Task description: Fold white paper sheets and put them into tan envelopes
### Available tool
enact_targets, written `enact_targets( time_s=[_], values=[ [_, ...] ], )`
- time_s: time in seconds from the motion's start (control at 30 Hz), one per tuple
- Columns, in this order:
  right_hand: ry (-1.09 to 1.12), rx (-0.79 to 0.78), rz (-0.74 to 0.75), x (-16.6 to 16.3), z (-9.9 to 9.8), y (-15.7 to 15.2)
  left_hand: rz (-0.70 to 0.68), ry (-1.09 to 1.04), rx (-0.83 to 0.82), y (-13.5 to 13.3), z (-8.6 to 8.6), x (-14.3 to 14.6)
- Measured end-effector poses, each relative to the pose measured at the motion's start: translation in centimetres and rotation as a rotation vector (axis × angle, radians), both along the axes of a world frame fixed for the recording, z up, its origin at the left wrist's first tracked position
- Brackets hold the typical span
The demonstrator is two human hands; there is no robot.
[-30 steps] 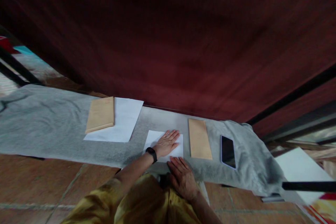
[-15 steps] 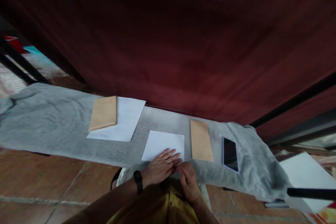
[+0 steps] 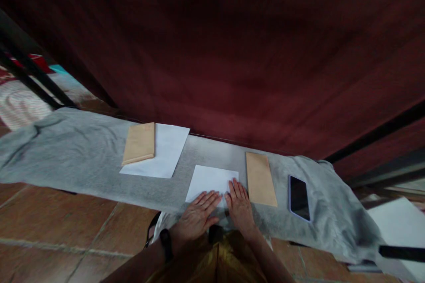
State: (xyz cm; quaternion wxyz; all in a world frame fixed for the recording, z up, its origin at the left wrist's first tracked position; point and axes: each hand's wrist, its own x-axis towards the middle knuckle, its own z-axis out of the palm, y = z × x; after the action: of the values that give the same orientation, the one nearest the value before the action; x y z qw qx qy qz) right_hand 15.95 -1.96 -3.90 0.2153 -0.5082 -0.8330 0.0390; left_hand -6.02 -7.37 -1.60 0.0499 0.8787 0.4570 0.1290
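Note:
A white sheet of paper (image 3: 212, 177), about half the size of the sheets at the left and perhaps folded, lies on the grey cloth in front of me. My left hand (image 3: 198, 212) rests flat on its near left part, fingers stretched out. On the near right corner lies my right hand (image 3: 239, 205), palm down with straight fingers. Neither hand grips anything. Just right of the right hand is a single brown envelope (image 3: 260, 179), lying flat. The near edge of the paper is partly hidden under my hands.
At the left, a stack of brown envelopes (image 3: 140, 141) sits on larger white paper (image 3: 169, 150). A phone (image 3: 299, 197) lies at the right. The grey cloth (image 3: 96, 154) covers a narrow bench. Behind it hangs a dark red curtain (image 3: 215, 75); tiled floor (image 3: 99, 225) shows below.
My right hand has opened from a curled position at the paper's near corner and now lies flat on it. My left hand has shifted left along the near edge. The view has moved slightly.

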Motion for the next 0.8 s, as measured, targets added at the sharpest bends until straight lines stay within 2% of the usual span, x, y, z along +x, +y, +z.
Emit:
enact_targets(
  time_s=[0.13,0.23,0.4,0.6,0.8],
  values=[
    [0.024,0.025,-0.096,-0.8,-0.8,0.3,0.291,-0.004,0.062,1.1,-0.7,-0.9],
    [0.053,-0.013,-0.11,-2.4,-0.6,1.1,0.402,0.009,0.085,2.5,-1.0,-0.2],
    [-0.035,-0.131,0.007,-4.6,0.0,2.6,0.338,-0.013,0.064,4.8,-1.3,1.7],
    [-0.064,-0.019,-0.147,-2.6,-1.0,3.1,0.376,-0.028,0.05,5.2,-1.5,0.1],
    [-0.003,0.041,-0.186,-2.0,-1.8,3.0,0.457,0.01,0.028,4.7,-1.3,-1.7]
  ],
)
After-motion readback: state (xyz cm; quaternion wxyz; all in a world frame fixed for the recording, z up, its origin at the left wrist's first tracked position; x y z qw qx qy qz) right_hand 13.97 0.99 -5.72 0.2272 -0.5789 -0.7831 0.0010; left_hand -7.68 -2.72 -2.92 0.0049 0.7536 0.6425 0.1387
